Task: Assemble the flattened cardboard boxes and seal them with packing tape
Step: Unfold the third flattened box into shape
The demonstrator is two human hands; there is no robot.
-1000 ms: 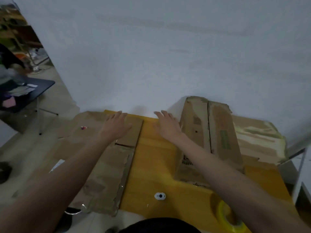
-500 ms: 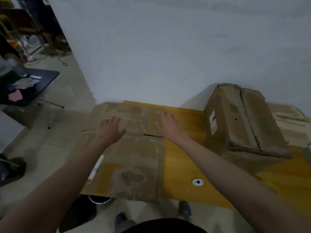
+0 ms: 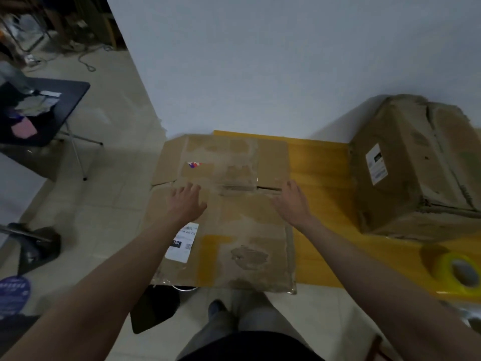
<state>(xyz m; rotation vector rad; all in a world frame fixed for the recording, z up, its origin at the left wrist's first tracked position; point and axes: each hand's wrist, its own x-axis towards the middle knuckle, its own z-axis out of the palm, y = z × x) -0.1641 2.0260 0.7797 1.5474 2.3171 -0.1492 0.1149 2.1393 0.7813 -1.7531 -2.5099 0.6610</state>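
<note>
A flattened cardboard box (image 3: pixel 242 230) lies on the left end of the yellow table (image 3: pixel 317 162), overhanging its left and front edges. It carries a white shipping label near my left forearm. My left hand (image 3: pixel 186 203) lies flat on the box's left half with fingers spread. My right hand (image 3: pixel 292 200) rests open near the box's right edge, beside a flap slit. An assembled cardboard box (image 3: pixel 413 168) stands at the table's right, against the wall. A yellow roll of packing tape (image 3: pixel 459 273) sits on the table's front right.
A white wall (image 3: pixel 260 61) runs behind the table. A black side table (image 3: pixel 62 105) with papers stands at the left on the tiled floor. Black objects lie on the floor at the lower left. My feet show below the table's front edge.
The view has swung left and down. The flattened box now lies further onto the table and nearer me, with both hands still flat on it.
</note>
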